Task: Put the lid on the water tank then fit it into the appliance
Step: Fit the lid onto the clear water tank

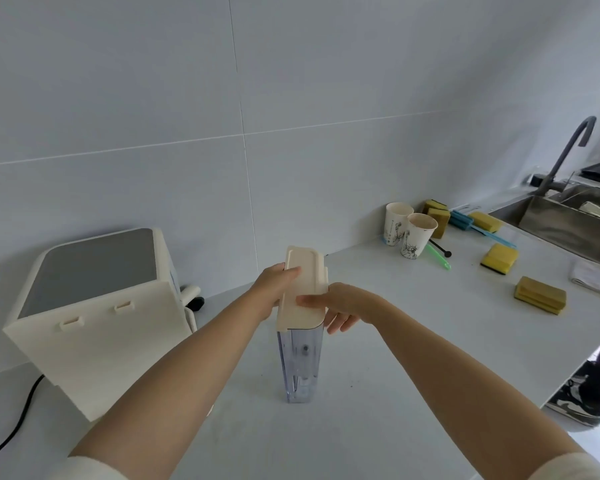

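A tall clear water tank (300, 365) stands upright on the white counter in the middle of the view. A cream lid (303, 275) lies on its top. My left hand (272, 289) grips the lid's left edge, thumb across the top. My right hand (343, 304) holds the lid's right side, thumb pressed on top and fingers curled below the rim. The cream appliance (94, 317) with a grey top stands to the left, its flat side with two small slots facing the tank.
A black power cable (18, 420) runs from the appliance at the left. Two paper cups (407, 233), several yellow sponges (499, 259) and brushes lie at the back right. A steel sink (568, 220) with a grey tap is at far right. The counter edge (582, 358) drops at right.
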`<state>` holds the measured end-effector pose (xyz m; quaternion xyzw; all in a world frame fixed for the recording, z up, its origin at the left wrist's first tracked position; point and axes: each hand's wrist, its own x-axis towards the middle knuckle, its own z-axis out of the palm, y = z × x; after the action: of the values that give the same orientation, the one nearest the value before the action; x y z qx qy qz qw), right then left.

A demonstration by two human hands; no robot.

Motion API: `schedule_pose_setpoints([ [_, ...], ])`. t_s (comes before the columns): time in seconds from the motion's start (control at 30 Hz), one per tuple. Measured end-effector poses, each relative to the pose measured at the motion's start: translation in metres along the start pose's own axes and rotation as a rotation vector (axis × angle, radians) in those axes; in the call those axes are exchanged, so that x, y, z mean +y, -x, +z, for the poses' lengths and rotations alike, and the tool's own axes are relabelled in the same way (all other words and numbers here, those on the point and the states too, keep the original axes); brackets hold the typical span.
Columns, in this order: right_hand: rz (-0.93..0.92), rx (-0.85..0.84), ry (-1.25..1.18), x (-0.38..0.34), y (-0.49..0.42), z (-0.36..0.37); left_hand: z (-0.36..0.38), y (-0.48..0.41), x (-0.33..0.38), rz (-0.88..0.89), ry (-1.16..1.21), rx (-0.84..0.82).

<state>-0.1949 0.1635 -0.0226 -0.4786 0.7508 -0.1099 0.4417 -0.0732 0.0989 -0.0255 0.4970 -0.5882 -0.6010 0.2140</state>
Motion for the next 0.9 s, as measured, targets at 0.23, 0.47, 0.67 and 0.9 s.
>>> schedule_pose_setpoints([
  [0.23, -0.141, 0.209, -0.001, -0.010, -0.010, -0.034, 0.004, 0.018, -0.004, 0.098, -0.159, 0.048],
  [0.47, -0.313, 0.239, 0.257, -0.030, -0.027, -0.036, 0.017, 0.034, -0.009, 0.103, -0.453, 0.109],
  [0.67, -0.365, 0.188, 0.355, -0.032, -0.041, -0.026, 0.035, 0.039, -0.016, 0.083, -0.674, 0.240],
  [0.9, -0.343, 0.200, 0.467, -0.034, -0.051, -0.024, 0.046, 0.039, -0.016, 0.054, -0.749, 0.317],
])
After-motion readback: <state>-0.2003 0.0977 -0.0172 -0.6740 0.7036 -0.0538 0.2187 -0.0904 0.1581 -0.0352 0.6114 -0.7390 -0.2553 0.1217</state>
